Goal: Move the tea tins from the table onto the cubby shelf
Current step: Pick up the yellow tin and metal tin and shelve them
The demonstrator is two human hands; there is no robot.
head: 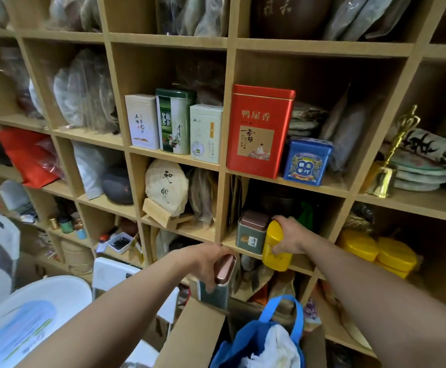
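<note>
Wooden cubby shelf (218,166) fills the frame | yellow tin (275,248) is gripped by the right hand (291,236) at the lower-centre cubby's lip, best slid in level beside the grey-green tin (251,233) | copper-lidded tin (219,282) is clasped in the left hand (208,262) just below, kept upright.

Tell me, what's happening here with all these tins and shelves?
A person is stocking a wooden cubby shelf with tea tins. The right hand grips a yellow tin at the front edge of a cubby, right beside a grey-green tin already standing there. The left hand holds another grey-green tin with a copper lid below that shelf, not yet placed.
</note>
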